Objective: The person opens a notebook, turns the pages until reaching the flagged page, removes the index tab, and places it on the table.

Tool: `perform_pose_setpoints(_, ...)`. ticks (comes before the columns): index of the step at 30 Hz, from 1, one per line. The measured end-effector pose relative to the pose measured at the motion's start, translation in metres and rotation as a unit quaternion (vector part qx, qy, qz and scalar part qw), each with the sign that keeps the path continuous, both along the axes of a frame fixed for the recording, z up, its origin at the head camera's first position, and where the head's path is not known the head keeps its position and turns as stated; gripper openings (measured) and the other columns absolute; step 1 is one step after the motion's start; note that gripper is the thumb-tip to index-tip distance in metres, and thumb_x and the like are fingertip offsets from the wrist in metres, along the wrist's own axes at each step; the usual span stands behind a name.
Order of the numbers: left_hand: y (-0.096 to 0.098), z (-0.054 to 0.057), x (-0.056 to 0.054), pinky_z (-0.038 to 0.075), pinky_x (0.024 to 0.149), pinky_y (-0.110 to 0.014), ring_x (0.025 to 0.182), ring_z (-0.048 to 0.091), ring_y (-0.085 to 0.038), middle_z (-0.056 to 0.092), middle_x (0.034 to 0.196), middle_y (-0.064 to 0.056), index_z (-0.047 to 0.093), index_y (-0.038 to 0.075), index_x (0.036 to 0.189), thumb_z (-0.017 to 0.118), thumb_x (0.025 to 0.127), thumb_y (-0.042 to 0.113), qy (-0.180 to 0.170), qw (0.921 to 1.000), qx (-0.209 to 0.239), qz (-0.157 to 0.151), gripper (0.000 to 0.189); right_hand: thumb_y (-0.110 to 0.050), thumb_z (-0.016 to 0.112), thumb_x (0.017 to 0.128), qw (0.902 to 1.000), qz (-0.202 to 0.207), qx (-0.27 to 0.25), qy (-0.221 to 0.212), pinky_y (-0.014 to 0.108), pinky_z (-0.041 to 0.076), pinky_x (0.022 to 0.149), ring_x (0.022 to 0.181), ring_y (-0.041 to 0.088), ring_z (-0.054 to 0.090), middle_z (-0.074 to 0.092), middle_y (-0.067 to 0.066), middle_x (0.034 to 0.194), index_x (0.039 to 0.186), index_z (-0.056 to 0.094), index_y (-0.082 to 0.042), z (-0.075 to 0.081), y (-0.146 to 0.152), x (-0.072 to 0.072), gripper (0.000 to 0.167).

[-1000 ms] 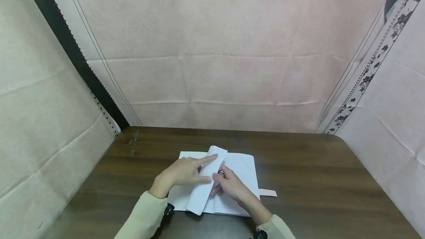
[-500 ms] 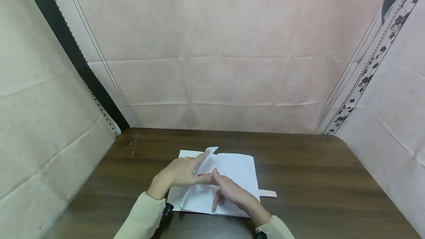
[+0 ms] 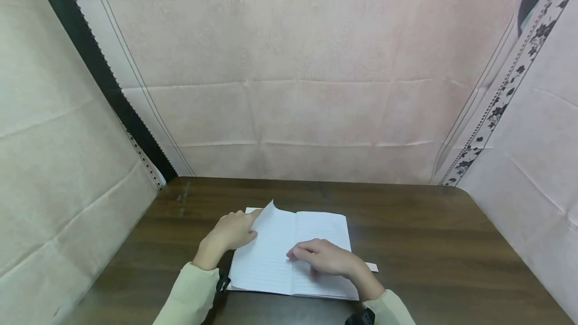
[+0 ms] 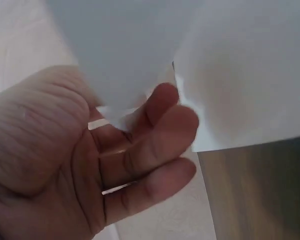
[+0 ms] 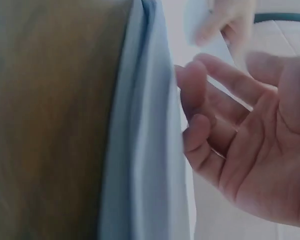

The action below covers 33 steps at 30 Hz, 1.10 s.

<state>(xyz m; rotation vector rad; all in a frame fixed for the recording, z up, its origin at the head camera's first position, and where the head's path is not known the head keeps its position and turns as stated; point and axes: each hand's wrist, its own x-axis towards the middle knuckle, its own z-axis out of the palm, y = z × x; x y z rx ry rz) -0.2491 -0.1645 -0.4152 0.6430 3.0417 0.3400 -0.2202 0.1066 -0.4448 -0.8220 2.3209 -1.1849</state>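
L hand [image 3: 230, 232], fingers relaxed w/o a pinch, nearest the raised far-L pg. corner [image 3: 271, 208] of the notebook [image 3: 276, 262], contact unclear; R hand [image 3: 326, 258], loosely bent, empty, over its R pg. [image 3: 322, 225]

The brown desk [image 3: 429, 234] is being enclosed along its far, left and right edges by pale cloth [image 3: 311, 104]. The far left corner is being met by a black strip [image 3: 112, 84], the far right corner by a flowered border [image 3: 510, 90].
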Motion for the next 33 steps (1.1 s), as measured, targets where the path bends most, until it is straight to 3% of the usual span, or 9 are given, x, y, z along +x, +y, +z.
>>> perform_pose_setpoints(5,-0.002,-0.003,-0.003,0.029,0.048,-0.029,0.049,0.031,-0.013,0.046,0.058,0.001,0.035,0.012,0.156,0.078,0.087,0.018,-0.027,0.9993,-0.013,0.023,0.081,-0.036,0.050,0.105,0.9979,0.036,0.038,0.038,0.026,0.048,0.074,0.058,0.013,0.063,0.067,-0.005,0.118,0.127,0.068,-0.018,0.005,0.017,-0.004,0.033)
perform_pose_setpoints(9,-0.002,-0.005,-0.005,0.041,0.057,-0.034,0.057,0.045,-0.017,0.058,0.073,-0.004,0.009,0.018,0.162,0.085,0.081,0.023,-0.074,0.9964,0.002,0.042,0.112,-0.034,0.057,0.102,0.9975,0.019,0.054,0.040,0.028,0.048,0.072,0.060,0.016,0.063,0.067,-0.001,0.123,0.130,0.066,-0.015,0.012,0.031,-0.008,0.035)
perform_pose_setpoints(13,-0.002,-0.006,-0.003,0.051,0.073,-0.043,0.074,0.059,-0.022,0.069,0.103,-0.015,0.001,0.020,0.162,0.090,0.076,0.023,-0.097,0.9942,0.021,0.043,0.124,-0.032,0.064,0.099,0.9937,-0.005,0.085,0.073,0.037,0.050,0.083,0.089,0.020,0.066,0.067,0.003,0.122,0.129,0.064,-0.010,0.016,0.043,-0.011,0.037)
perform_pose_setpoints(16,-0.003,-0.007,-0.001,0.052,0.088,-0.052,0.094,0.064,-0.030,0.058,0.133,-0.025,-0.001,0.021,0.162,0.091,0.074,0.024,-0.108,0.9928,0.028,0.043,0.127,-0.031,0.070,0.094,0.9895,-0.024,0.110,0.090,0.046,0.049,0.089,0.106,0.024,0.059,0.065,0.007,0.116,0.128,0.064,-0.007,0.017,0.050,-0.011,0.041)
perform_pose_setpoints(19,-0.003,-0.008,-0.001,0.048,0.094,-0.060,0.106,0.063,-0.041,0.043,0.146,-0.032,-0.001,0.023,0.162,0.091,0.073,0.025,-0.111,0.9918,0.034,0.054,0.128,-0.030,0.076,0.089,0.9852,-0.050,0.136,0.092,0.049,0.048,0.088,0.103,0.027,0.058,0.060,0.008,0.112,0.127,0.064,-0.007,0.017,0.055,-0.010,0.046)
perform_pose_setpoints(22,-0.003,-0.008,0.000,0.045,0.096,-0.065,0.113,0.059,-0.048,0.038,0.149,-0.034,-0.001,0.024,0.162,0.092,0.072,0.025,-0.111,0.9908,0.042,0.066,0.130,-0.029,0.081,0.084,0.9808,-0.079,0.157,0.083,0.051,0.048,0.092,0.104,0.026,0.058,0.057,0.010,0.114,0.126,0.064,-0.009,0.014,0.058,-0.010,0.049)
perform_pose_setpoints(26,-0.003,-0.008,0.000,0.050,0.089,-0.059,0.097,0.064,-0.041,0.044,0.144,-0.033,0.001,0.024,0.162,0.093,0.071,0.025,-0.126,0.9889,0.030,0.072,0.129,-0.032,0.084,0.080,0.9738,-0.123,0.177,0.071,0.051,0.048,0.092,0.102,0.023,0.056,0.055,0.011,0.118,0.130,0.062,-0.009,0.011,0.058,-0.010,0.060)
perform_pose_setpoints(28,-0.003,-0.008,0.001,0.051,0.088,-0.057,0.100,0.063,-0.039,0.045,0.144,-0.031,0.008,0.024,0.162,0.091,0.073,0.023,-0.145,0.9870,0.018,0.066,0.122,-0.034,0.085,0.079,0.9699,-0.139,0.186,0.072,0.051,0.049,0.091,0.100,0.022,0.056,0.054,0.012,0.119,0.135,0.059,-0.008,0.010,0.058,-0.011,0.068)
perform_pose_setpoints(33,-0.005,-0.009,0.001,0.039,0.102,-0.064,0.137,0.041,-0.044,0.040,0.153,-0.024,0.032,0.018,0.158,0.085,0.081,0.020,-0.190,0.9809,-0.009,0.041,0.094,-0.038,0.087,0.077,0.9612,-0.170,0.203,0.079,0.052,0.048,0.094,0.105,0.025,0.057,0.052,0.019,0.130,0.146,0.049,-0.003,0.008,0.056,-0.010,0.086)
